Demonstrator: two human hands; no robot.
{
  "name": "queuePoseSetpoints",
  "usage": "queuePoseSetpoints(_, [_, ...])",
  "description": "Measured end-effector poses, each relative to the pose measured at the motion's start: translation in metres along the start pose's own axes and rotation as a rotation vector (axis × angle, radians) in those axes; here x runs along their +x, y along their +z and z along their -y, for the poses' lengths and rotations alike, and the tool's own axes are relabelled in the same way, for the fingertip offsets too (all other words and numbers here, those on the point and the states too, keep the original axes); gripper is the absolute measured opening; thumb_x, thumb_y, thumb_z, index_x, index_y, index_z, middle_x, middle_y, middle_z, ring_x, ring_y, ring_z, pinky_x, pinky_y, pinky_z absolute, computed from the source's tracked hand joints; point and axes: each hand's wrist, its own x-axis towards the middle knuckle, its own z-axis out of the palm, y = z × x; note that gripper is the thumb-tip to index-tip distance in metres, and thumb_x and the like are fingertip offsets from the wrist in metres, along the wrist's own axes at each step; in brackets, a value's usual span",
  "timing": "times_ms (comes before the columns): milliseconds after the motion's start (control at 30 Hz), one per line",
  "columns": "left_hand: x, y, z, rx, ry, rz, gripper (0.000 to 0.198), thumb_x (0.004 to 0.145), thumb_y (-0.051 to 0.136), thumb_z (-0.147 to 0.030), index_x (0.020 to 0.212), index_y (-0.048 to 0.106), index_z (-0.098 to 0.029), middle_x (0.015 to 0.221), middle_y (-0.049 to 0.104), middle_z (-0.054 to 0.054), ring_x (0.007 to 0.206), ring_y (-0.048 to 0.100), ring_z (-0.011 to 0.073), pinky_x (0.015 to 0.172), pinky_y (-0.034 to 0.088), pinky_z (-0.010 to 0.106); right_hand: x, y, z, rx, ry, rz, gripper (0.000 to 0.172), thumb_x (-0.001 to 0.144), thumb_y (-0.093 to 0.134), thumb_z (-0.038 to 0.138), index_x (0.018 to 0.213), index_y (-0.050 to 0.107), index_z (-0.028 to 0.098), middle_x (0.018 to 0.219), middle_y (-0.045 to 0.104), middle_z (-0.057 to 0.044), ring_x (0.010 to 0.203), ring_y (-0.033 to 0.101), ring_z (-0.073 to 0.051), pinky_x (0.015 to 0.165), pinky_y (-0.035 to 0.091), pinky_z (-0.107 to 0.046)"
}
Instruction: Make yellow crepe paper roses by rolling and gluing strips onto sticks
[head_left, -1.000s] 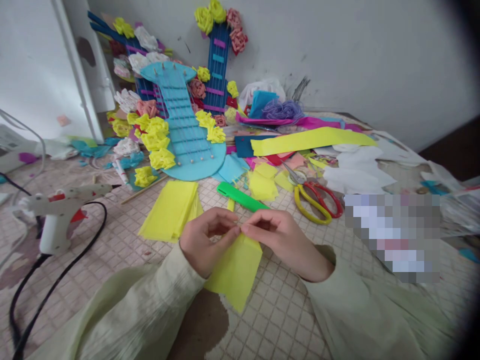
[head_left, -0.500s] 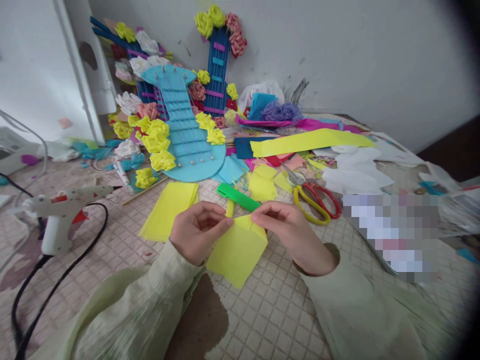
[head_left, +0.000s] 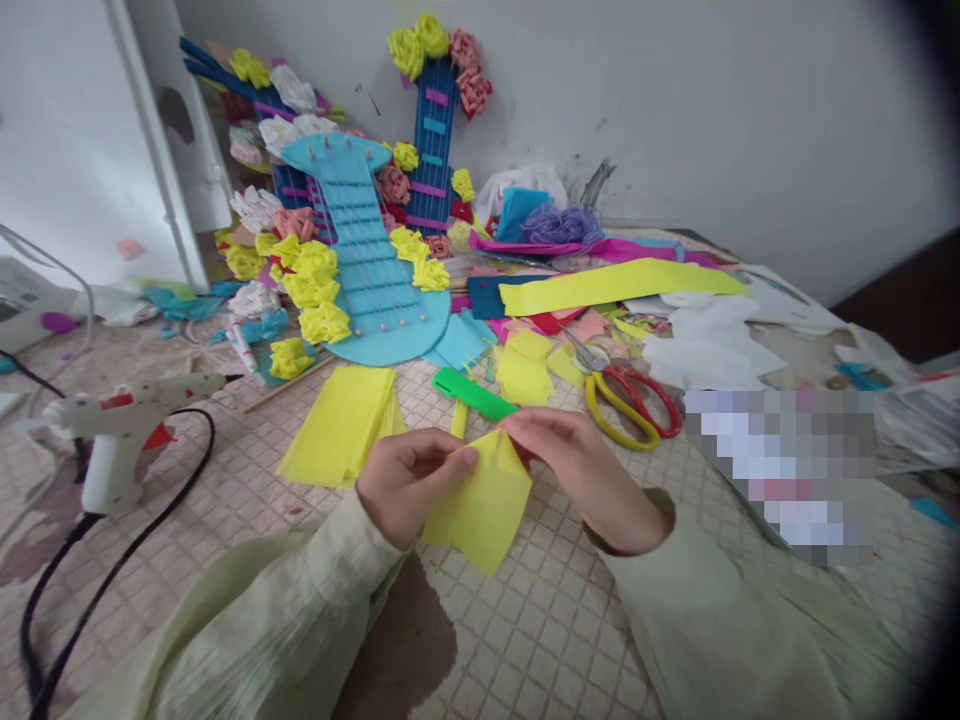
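Note:
Between my hands hangs a sheet of yellow crepe paper (head_left: pixel 484 510), its upper edge pinched and its top right corner bent over. My left hand (head_left: pixel 412 485) is closed on the upper left edge, thumb on top. My right hand (head_left: pixel 581 465) pinches the upper right part, its fingertips partly behind the paper. Just beyond lies a green utility knife (head_left: pixel 474 395), its right end hidden near my right hand. A stack of yellow paper sheets (head_left: pixel 337 420) lies left of my left hand. Scissors (head_left: pixel 630 400) with yellow and red handles lie beyond my right hand.
A white glue gun (head_left: pixel 124 430) with a black cord stands at left. A light-blue paper guitar shape (head_left: pixel 360 250) with yellow paper flowers leans at the back. A long yellow strip (head_left: pixel 622 282), white paper (head_left: pixel 705 340) and purple yarn (head_left: pixel 562 225) lie at back right.
My left hand has shifted slightly right and down, closer to my right hand. The paper's upper edge now rises to a peak at my right fingertips, and the sheet looks narrower.

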Motion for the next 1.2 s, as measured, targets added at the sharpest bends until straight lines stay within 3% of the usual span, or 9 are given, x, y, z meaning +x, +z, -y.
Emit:
queuePoseSetpoints(100, [0.0002,-0.0003,-0.0004,-0.007,0.007,-0.001,0.016,0.067,0.063,-0.029,0.060,0.063,-0.014,0.049,0.059,-0.002,0.044,0.048,0.0066,0.042,0.035,0.016,0.0000,-0.0002,0.0008,-0.008,0.003,0.025,0.017,0.072,0.059,0.034,0.071,0.061,0.017,0.065,0.056,0.001,0.062,0.049,-0.010,0.055,0.039,-0.023])
queuePoseSetpoints(367, [0.0001,-0.0007,-0.0029,-0.075,-0.026,-0.018,0.015,0.067,0.063,-0.029,0.063,0.062,-0.014,0.052,0.060,-0.002,0.045,0.050,0.0075,0.043,0.037,0.017,-0.0021,-0.0012,0.0015,-0.021,0.037,0.076,0.015,0.072,0.058,0.030,0.067,0.061,0.016,0.065,0.056,0.001,0.062,0.050,-0.010,0.057,0.039,-0.023])
queuePoseSetpoints(467, [0.0009,-0.0004,-0.0024,-0.084,-0.048,0.027,0.017,0.064,0.064,-0.030,0.065,0.063,-0.014,0.055,0.061,-0.001,0.048,0.052,0.0085,0.045,0.039,0.018,-0.0021,-0.0012,0.0004,-0.029,0.032,0.082,0.015,0.074,0.057,0.029,0.068,0.062,0.016,0.066,0.057,0.001,0.063,0.050,-0.009,0.056,0.039,-0.022])
queuePoseSetpoints(600, [0.0027,-0.0013,0.0022,-0.012,-0.090,0.117,0.024,0.062,0.065,-0.036,0.065,0.062,-0.012,0.055,0.059,0.000,0.048,0.051,0.0096,0.043,0.039,0.019,-0.0021,-0.0005,-0.0018,-0.059,0.023,0.086,0.016,0.074,0.057,0.030,0.069,0.062,0.016,0.065,0.056,0.001,0.062,0.049,-0.009,0.055,0.039,-0.021])
queuePoseSetpoints(767, [0.0026,-0.0032,0.0057,0.097,-0.082,0.145,0.028,0.066,0.061,-0.040,0.065,0.061,-0.012,0.053,0.053,0.000,0.047,0.048,0.0098,0.041,0.036,0.020,-0.0025,0.0015,-0.0040,-0.071,0.016,0.102,0.015,0.075,0.057,0.030,0.071,0.062,0.016,0.066,0.056,0.001,0.063,0.049,-0.009,0.056,0.039,-0.021])
queuePoseSetpoints(1200, [0.0015,-0.0037,0.0005,0.222,-0.052,0.144,0.026,0.067,0.058,-0.038,0.067,0.061,-0.012,0.056,0.054,0.000,0.052,0.046,0.0106,0.045,0.036,0.021,-0.0024,0.0026,0.0007,0.027,0.049,0.054,0.015,0.073,0.059,0.030,0.071,0.063,0.016,0.063,0.058,0.002,0.059,0.051,-0.008,0.055,0.042,-0.020])
